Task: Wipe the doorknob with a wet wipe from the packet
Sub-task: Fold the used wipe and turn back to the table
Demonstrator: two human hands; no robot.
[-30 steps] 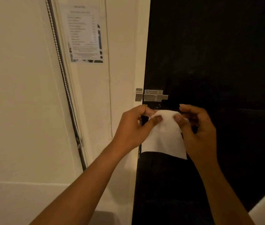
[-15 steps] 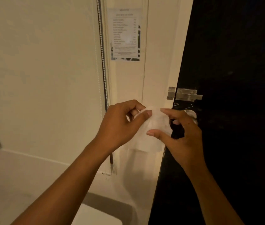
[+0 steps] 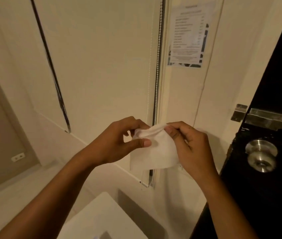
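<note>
A white wet wipe (image 3: pixel 154 150) hangs between both my hands in the middle of the view. My left hand (image 3: pixel 119 142) pinches its upper left corner between thumb and fingers. My right hand (image 3: pixel 190 145) grips its upper right edge. The round silver doorknob (image 3: pixel 261 155) sits on the black door (image 3: pixel 274 83) at the right, well apart from the wipe and my right hand. The packet is not in view.
A silver latch bolt (image 3: pixel 264 119) sits above the knob at the door's edge. A printed notice (image 3: pixel 187 35) is taped to the cream wall. A beaded blind cord (image 3: pixel 156 83) hangs down behind my hands. A white surface (image 3: pixel 102 216) lies below.
The view has swung left, so the door and knob now sit at the far right. Both hands with the wipe have moved away from the knob, which is now uncovered.
</note>
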